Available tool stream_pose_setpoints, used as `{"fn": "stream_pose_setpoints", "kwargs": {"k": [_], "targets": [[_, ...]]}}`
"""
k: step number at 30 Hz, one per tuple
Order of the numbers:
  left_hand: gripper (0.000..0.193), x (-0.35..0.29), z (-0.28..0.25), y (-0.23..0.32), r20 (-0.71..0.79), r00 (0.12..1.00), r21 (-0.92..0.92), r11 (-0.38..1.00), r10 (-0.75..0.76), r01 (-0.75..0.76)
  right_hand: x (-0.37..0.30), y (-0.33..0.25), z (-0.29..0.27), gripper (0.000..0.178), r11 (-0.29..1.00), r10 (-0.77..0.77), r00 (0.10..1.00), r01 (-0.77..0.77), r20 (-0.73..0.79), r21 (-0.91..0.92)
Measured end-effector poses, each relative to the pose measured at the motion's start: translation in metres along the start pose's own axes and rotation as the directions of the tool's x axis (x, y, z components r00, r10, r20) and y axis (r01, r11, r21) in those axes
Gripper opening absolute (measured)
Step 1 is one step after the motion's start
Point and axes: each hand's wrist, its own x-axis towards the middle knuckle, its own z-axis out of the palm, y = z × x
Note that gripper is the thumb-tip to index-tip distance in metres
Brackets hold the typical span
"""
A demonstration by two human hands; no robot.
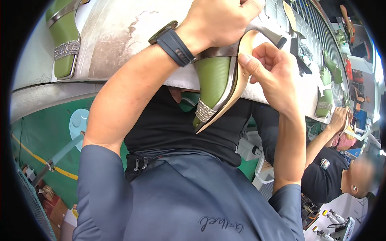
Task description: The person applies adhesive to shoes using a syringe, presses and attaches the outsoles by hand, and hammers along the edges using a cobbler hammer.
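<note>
Left hand [219,24] is curled above the ankle end of a sandal [232,82], its fingertips partly hidden, so I cannot tell what they pinch. The right hand [275,76] pinches the edge of the sandal's tan sole between thumb and fingers, near the arch. The sandal is between the hands, over the near edge of a worn grey table [116,44], its toe pointing down toward the person's lap and its heel toward the upper right. A green foot form [212,80] fills it, and a glittery band [206,111] crosses the toes. A dark watch [175,46] circles the left wrist. Another green form with a glittery band [66,48] stands at the table's far left. Farther right, beside more green forms [325,102], a co-worker's hands [341,119] reach in. Below lies a green floor [52,124] with a yellow line [66,172].
</note>
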Motion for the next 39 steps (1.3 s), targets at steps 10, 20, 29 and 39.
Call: {"fn": "stream_pose_setpoints", "kwargs": {"k": [10,20,29,39], "targets": [[0.034,-0.002,-0.004,0.002,0.004,0.999,-0.071,0.997,-0.040,0.040,-0.007,0.025,0.014,0.047,0.967,-0.031,0.998,0.046,-0.063,0.252],[0.036,-0.007,-0.016,0.007,0.061,0.995,-0.054,0.995,-0.082,0.085,-0.013,0.005,0.034,0.048,0.927,0.084,0.996,-0.073,-0.013,0.367],[0.064,-0.069,-0.101,-0.013,-0.109,0.988,0.159,0.984,0.105,-0.087,-0.001,-0.022,0.013,0.045,0.968,-0.213,0.974,0.198,-0.081,-0.155],[0.076,-0.125,-0.074,0.025,0.191,0.958,0.416,0.866,0.214,-0.277,0.013,0.008,-0.009,0.066,0.714,-0.620,0.776,0.618,0.113,-0.330]]}}
